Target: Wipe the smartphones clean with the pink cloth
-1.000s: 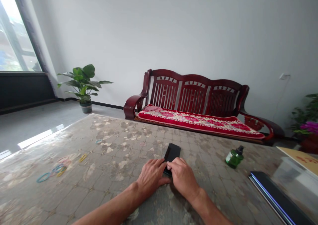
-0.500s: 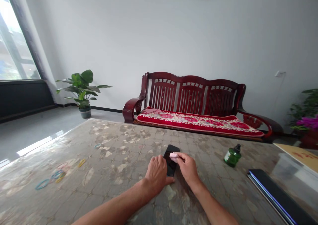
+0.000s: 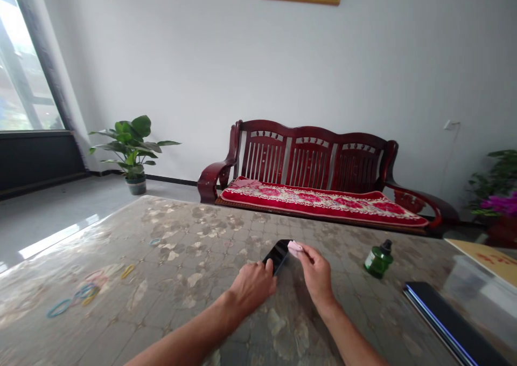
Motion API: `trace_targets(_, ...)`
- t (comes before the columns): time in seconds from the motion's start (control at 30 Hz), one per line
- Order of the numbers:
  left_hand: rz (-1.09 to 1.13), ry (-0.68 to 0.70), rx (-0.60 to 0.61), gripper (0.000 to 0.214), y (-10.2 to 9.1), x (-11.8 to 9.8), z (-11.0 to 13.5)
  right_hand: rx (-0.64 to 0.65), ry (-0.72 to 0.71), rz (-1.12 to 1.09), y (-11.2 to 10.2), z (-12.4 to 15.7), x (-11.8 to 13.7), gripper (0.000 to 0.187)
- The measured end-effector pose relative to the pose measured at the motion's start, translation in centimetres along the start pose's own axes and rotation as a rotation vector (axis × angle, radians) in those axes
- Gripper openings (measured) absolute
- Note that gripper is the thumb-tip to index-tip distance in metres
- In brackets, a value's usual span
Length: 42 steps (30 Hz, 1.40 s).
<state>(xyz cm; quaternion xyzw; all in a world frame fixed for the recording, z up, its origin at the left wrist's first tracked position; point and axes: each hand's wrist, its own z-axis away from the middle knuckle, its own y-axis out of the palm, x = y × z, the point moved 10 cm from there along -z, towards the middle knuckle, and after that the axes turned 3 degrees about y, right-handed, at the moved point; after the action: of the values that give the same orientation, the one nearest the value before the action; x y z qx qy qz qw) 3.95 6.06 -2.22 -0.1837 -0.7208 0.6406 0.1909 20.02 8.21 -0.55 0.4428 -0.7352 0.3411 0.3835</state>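
Observation:
My left hand [image 3: 255, 281] is closed around the near end of a black smartphone [image 3: 278, 254], its fingers on the dark screen and along the side. The phone lies at a slant, its right side edge showing, low over the patterned table; whether it touches the surface I cannot tell. Between the thumb and fingers of my right hand [image 3: 317, 277] is pinched a small folded pink cloth [image 3: 295, 248]. This cloth is at the phone's far right corner.
A green bottle [image 3: 378, 259] with a black top stands right of my hands. Beyond it are a dark flat folded device [image 3: 452, 323] and a clear plastic box [image 3: 480, 288]. Coloured bands [image 3: 86, 291] lie at left. A red wooden bench [image 3: 311, 156] stands behind the table.
The phone has turned clockwise and its side edge now shows. My left hand has shifted to grip its near end. My right hand and the cloth have moved right, toward the phone's far corner.

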Motion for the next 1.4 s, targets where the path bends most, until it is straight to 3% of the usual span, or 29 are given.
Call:
trace_targets(0.17,0.142,-0.01,-0.005,0.023,-0.4,2.1,0.8,-0.031,-0.344,0.237,-0.8,0.2,3.4,0.022)
trace_targets(0.4,0.244,0.029,-0.088,0.021,0.0,2.2,1.2,0.089,-0.58,0.513,1.4,1.9,6.3,0.026)
trace_targets(0.83,0.292,0.093,-0.203,0.013,-0.3,2.8,1.6,0.298,-0.785,0.571,6.0,6.1,10.0,0.032)
trace_targets(1.0,0.332,0.107,-0.189,0.015,-0.3,3.0,1.4,0.301,-0.802,0.583,5.0,5.9,10.0,0.03)
trace_targets(1.23,0.374,0.083,-0.15,0.02,-0.3,3.5,1.0,0.179,-0.732,0.626,2.0,3.4,7.3,0.023)
trace_targets(1.4,0.374,0.084,-0.151,0.019,-0.4,3.5,1.0,0.145,-0.732,0.682,2.0,3.5,7.3,0.022)
